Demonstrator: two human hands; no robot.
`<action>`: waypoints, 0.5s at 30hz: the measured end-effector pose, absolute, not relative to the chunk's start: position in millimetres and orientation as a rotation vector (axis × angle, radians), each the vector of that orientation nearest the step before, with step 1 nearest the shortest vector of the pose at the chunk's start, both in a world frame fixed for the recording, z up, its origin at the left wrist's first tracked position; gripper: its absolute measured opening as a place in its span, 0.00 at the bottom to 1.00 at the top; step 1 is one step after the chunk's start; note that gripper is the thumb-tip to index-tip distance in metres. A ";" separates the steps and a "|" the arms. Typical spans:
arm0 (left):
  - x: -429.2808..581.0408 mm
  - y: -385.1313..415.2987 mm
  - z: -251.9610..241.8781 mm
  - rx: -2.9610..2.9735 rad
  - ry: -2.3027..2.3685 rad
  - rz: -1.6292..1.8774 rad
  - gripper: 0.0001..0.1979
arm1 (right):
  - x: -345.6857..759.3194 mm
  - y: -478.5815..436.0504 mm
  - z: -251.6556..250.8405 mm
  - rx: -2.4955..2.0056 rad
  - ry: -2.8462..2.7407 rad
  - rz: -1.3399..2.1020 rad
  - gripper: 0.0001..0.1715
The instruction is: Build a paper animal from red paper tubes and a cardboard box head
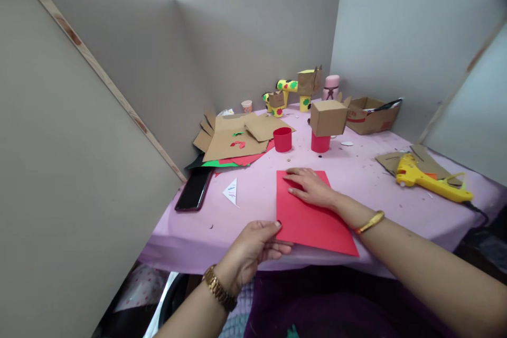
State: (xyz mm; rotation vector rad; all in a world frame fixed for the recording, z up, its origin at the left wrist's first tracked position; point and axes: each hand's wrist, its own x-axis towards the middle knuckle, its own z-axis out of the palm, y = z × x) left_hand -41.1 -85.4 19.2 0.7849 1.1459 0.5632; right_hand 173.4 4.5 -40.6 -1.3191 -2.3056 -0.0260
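Observation:
A red paper sheet (312,222) lies on the pink-covered table (245,190), its near edge reaching the table's front. My left hand (261,245) pinches the sheet's near left corner, thumb on top and fingers beneath. My right hand (311,186) rests flat on the far part of the sheet, fingers apart. Beyond the sheet stand a red paper cup shape (282,140) and a cardboard box (328,118) on a red base (320,142). A white paper triangle (231,191) lies to the left.
Left are a phone (194,190) and stacked cardboard (232,140). Right lies a yellow glue gun (428,179) with a cord. Behind stand yellow spotted figures (287,85), a pink bottle (331,87), a paper cup (246,106) and an open carton (370,119). Grey partitions surround the table.

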 end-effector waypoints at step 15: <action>-38.2 -93.3 16.5 0.571 1.053 0.630 0.13 | 172.2 4.8 -40.3 -1.308 -2.298 -0.048 0.18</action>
